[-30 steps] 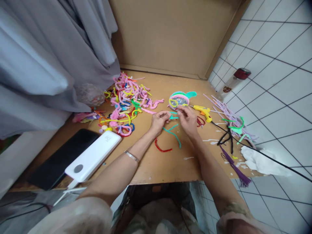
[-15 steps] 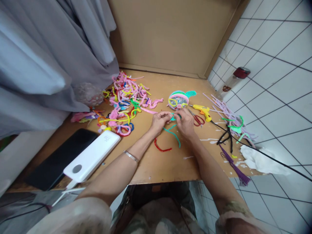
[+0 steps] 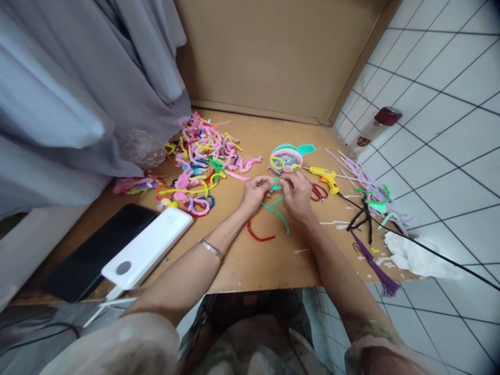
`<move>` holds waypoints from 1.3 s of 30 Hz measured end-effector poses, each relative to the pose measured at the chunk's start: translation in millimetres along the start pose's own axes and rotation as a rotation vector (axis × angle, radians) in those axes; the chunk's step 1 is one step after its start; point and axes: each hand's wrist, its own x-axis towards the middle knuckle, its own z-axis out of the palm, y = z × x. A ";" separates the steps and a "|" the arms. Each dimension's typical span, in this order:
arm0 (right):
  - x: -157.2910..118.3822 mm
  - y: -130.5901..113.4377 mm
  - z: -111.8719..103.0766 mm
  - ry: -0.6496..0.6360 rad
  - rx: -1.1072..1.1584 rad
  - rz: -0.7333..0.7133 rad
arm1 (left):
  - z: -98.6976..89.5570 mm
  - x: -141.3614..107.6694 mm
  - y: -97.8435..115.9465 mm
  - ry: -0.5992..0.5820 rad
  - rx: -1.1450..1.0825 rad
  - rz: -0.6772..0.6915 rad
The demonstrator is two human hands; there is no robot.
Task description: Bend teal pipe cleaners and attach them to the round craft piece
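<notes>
Between my fingertips is a small teal pipe cleaner piece (image 3: 276, 184), partly covered by my fingers. My left hand (image 3: 255, 194) pinches its left side, and my right hand (image 3: 297, 194) pinches its right side. Just below my hands a loose teal pipe cleaner (image 3: 282, 216) lies on the table, with a curved red pipe cleaner (image 3: 258, 237) to its lower left. Beyond my right hand sits a round ornament (image 3: 286, 159) with pink and teal rims and a teal flap. Red-handled scissors (image 3: 319, 191) rest right of my right hand.
A yellow glue gun (image 3: 323, 178) with a black cable lies right. Colourful pipe cleaners (image 3: 203, 140) are heaped at the back left, near a white power bank (image 3: 147, 250) and a black phone (image 3: 99, 252). Lilac strips (image 3: 361, 179), a purple tassel (image 3: 375, 265) and white tissue (image 3: 420, 255) lie right.
My fingers have shifted slightly around the teal piece, and more of it shows as a thin band between them. The things on the table have stayed in place.
</notes>
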 end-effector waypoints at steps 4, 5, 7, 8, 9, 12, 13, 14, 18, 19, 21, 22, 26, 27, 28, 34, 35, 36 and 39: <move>7.9 -2.0 -11.0 0.068 0.081 0.087 | -4.8 5.5 -0.8 0.109 -0.061 0.062; 9.5 -2.3 -13.3 0.038 0.094 0.114 | -6.6 7.2 -0.5 0.136 -0.073 0.089; 10.5 -3.8 -15.2 -0.130 0.112 0.164 | -9.8 10.4 0.5 0.189 -0.096 0.132; 9.6 -5.6 -14.6 -0.257 0.109 0.180 | -11.0 11.7 0.9 0.213 -0.108 0.142; 7.8 -8.3 -13.0 -0.394 0.089 0.186 | -11.8 12.7 1.2 0.231 -0.120 0.146; -1.7 -21.6 -4.4 -0.716 -0.071 0.131 | -12.0 14.5 0.6 0.246 -0.134 0.128; -5.2 -26.8 -1.4 -0.766 -0.133 0.089 | -11.5 14.7 0.0 0.242 -0.130 0.121; -8.2 -31.6 1.1 -0.791 -0.171 0.044 | -11.0 14.8 -0.7 0.234 -0.125 0.115; -9.2 -39.6 -1.0 -0.844 -0.109 -0.001 | -10.1 15.5 -2.9 0.199 -0.127 0.116; -6.4 -38.1 -5.0 -0.852 -0.007 0.016 | -10.2 15.6 -3.2 0.196 -0.132 0.115; 1.0 -31.5 -15.2 -0.857 0.300 0.076 | -10.4 15.7 -3.2 0.189 -0.146 0.109; 4.8 -27.0 -20.2 -0.824 0.453 0.123 | -10.5 15.5 -3.0 0.183 -0.154 0.102; 14.1 -6.8 -27.2 -0.511 0.737 0.429 | -10.0 12.2 -0.3 0.138 -0.197 0.034; 14.5 -2.0 -24.9 -0.414 0.731 0.471 | -9.8 10.8 0.9 0.122 -0.206 0.009; 14.4 2.4 -21.5 -0.322 0.709 0.498 | -9.4 9.5 2.1 0.104 -0.214 -0.016; 9.2 14.9 -1.3 -0.105 0.581 0.521 | -5.3 3.8 7.6 0.011 -0.310 -0.115; 8.4 14.1 0.2 -0.118 0.583 0.513 | -4.3 3.3 7.9 -0.005 -0.325 -0.129; 7.7 12.7 1.1 -0.137 0.592 0.505 | -3.2 2.8 8.0 -0.019 -0.332 -0.141; 6.7 7.1 2.2 -0.192 0.645 0.494 | -0.5 1.5 7.7 -0.043 -0.330 -0.158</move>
